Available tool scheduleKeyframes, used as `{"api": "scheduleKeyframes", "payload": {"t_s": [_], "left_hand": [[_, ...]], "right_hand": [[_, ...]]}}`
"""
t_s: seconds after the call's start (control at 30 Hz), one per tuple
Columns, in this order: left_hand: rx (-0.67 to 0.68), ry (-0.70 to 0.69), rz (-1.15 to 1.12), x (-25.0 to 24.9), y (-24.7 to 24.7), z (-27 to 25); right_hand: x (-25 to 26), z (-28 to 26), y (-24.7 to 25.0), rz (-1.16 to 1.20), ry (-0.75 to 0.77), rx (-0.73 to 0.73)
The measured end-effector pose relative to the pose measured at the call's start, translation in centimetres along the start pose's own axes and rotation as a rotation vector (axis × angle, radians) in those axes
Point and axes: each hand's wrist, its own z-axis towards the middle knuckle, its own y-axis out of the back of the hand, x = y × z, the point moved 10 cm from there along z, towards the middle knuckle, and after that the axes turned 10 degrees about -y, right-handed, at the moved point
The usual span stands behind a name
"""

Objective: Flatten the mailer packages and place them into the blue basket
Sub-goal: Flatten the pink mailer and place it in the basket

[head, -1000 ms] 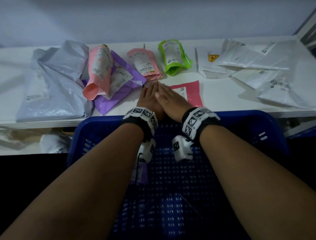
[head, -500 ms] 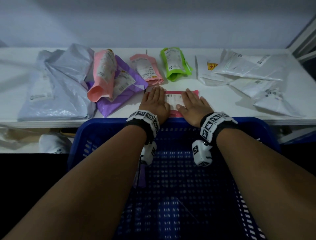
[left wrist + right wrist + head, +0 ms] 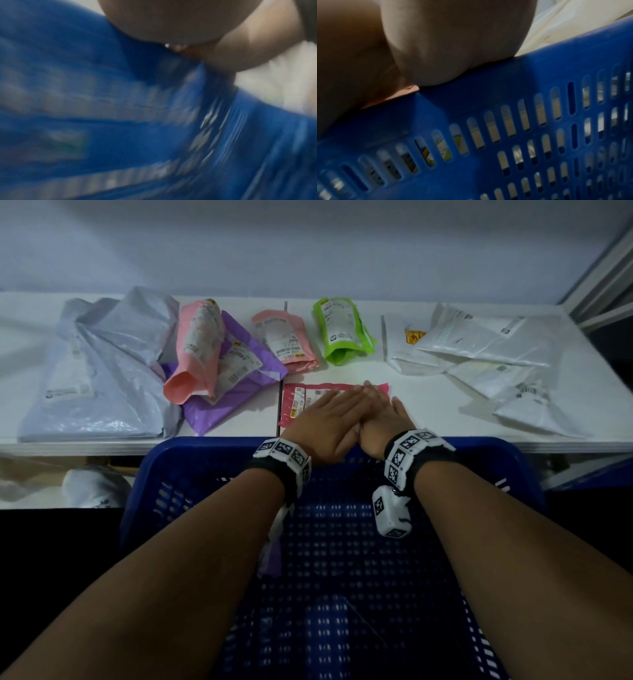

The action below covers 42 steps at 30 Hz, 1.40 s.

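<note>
A flat red mailer with a white label lies at the front edge of the white table. My left hand and right hand press on its right half with straight fingers. The left fingers lie across the back of the right hand. The blue basket stands directly below my wrists against the table edge. In the right wrist view the heel of my right hand sits over the basket wall, with a sliver of the red mailer beside it. The left wrist view is blurred, showing only the blue basket.
Further back on the table lie a grey mailer, a curled pink mailer on a purple one, a small pink mailer, a green mailer and a pile of white mailers. A purple scrap shows inside the basket.
Half a second ago my hands lay apart on the red mailer. They have slid back together over its right half, the left hand overlapping the right.
</note>
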Motion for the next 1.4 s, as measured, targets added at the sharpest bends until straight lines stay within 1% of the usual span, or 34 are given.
{"api": "scheduleKeyframes", "payload": {"t_s": [0.03,0.07,0.1,0.13,0.2,0.27,0.37,0.43,0.5,0.6,0.63,0.7,0.8,0.97,1.07,1.17,1.27,1.4], "left_hand": [[-0.044,-0.056,-0.074,-1.0,0.3,0.3],[-0.079,-0.069,-0.158,-1.7,0.5,0.6],[-0.108,-0.031,-0.244,-1.9,0.7,1.1],[-0.133,0.041,-0.326,-1.6,0.5,1.8],[-0.134,0.185,-0.409,-1.1,-0.4,3.4],[-0.072,0.273,-0.414,-0.6,-1.4,4.5],[-0.024,0.377,-0.442,0.7,-1.7,4.9],[0.006,0.381,-0.356,1.1,-1.6,5.0],[0.066,0.396,-0.265,1.9,-2.1,4.5],[0.16,0.521,-0.2,4.3,-3.3,2.6],[0.183,0.544,-0.182,4.8,-3.4,2.0],[0.216,0.549,-0.13,5.3,-3.4,1.2],[0.222,0.569,-0.074,5.9,-2.8,0.1],[0.227,0.566,-0.053,6.4,-3.0,-0.3],[0.236,0.592,-0.006,7.5,-2.8,-1.5],[0.248,0.57,0.074,8.6,-2.0,-2.9],[0.237,0.572,0.039,9.6,-1.4,-4.1],[0.231,0.558,-0.007,9.6,-1.0,-4.9]], "right_hand": [[-0.1,0.1,-0.1,-0.028,0.002,-0.004],[-0.2,0.0,-0.1,-0.053,0.011,-0.015],[-0.3,-0.1,-0.1,-0.079,0.022,-0.025],[-0.3,-0.3,-0.1,-0.122,0.024,-0.043],[-0.3,-0.7,0.1,-0.243,0.019,-0.095],[-0.2,-0.6,0.0,-0.296,0.017,-0.1],[-0.4,0.1,-0.1,-0.235,-0.008,-0.066],[-0.4,0.2,-0.2,-0.168,-0.013,-0.045],[-0.3,0.1,-0.2,-0.074,-0.015,-0.031],[-0.2,0.1,-0.2,0.002,-0.026,-0.029],[-0.2,0.2,-0.2,0.008,-0.035,-0.029],[-0.2,0.2,0.0,0.054,-0.039,-0.037],[0.0,-0.1,0.6,0.146,-0.023,-0.083],[-0.1,0.1,0.4,0.132,-0.02,-0.089],[-0.3,0.2,0.3,0.145,-0.032,-0.069],[-0.4,0.2,0.1,0.124,-0.024,-0.056],[-0.5,0.2,0.1,0.134,-0.018,-0.037],[-1.1,0.0,0.3,0.11,-0.029,-0.024]]}}
